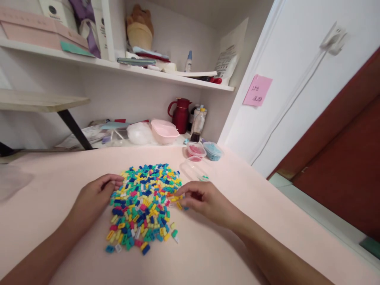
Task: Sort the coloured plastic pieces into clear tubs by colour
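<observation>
A broad pile of small toy building bricks point(145, 198) in blue, green, yellow, pink and white lies spread on the pale pink table cover point(190, 249). At the pile's left edge rests my left hand point(96, 194), its fingers stretched out and no brick visible in them. My right hand point(208, 202) is at the right edge, thumb and forefinger apart beside a few yellow and orange bricks. Behind it stands a clear plastic tub point(192, 169) with a few green pieces inside. Two more tubs hold pink pieces point(196, 150) and light blue pieces point(213, 150).
Along the back are a pink lidded container point(164, 130), a dark red jug point(181, 114) and a bottle with dark liquid point(198, 124). A wooden stand point(44, 101) rises at left. Overhead runs a loaded white shelf point(178, 79). A wall point(285, 71) bounds the right side.
</observation>
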Demonstrator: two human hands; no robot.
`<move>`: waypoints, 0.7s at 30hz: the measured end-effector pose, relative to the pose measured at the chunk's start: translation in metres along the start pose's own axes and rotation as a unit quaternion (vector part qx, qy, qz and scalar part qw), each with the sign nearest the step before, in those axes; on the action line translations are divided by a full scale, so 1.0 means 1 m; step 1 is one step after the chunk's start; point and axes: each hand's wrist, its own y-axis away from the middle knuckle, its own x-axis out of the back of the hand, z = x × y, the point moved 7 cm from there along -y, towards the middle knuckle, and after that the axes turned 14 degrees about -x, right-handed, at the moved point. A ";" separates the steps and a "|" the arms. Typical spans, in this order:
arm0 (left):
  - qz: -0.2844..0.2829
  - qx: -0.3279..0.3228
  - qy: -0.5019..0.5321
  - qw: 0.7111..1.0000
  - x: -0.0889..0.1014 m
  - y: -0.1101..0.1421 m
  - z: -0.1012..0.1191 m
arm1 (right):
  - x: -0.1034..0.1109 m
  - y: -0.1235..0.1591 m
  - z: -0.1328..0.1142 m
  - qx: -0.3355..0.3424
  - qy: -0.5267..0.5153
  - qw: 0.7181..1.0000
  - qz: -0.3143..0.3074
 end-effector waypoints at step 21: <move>-0.002 0.008 0.018 1.000 0.002 0.001 0.003 | 0.001 -0.004 0.007 0.011 0.114 0.992 0.051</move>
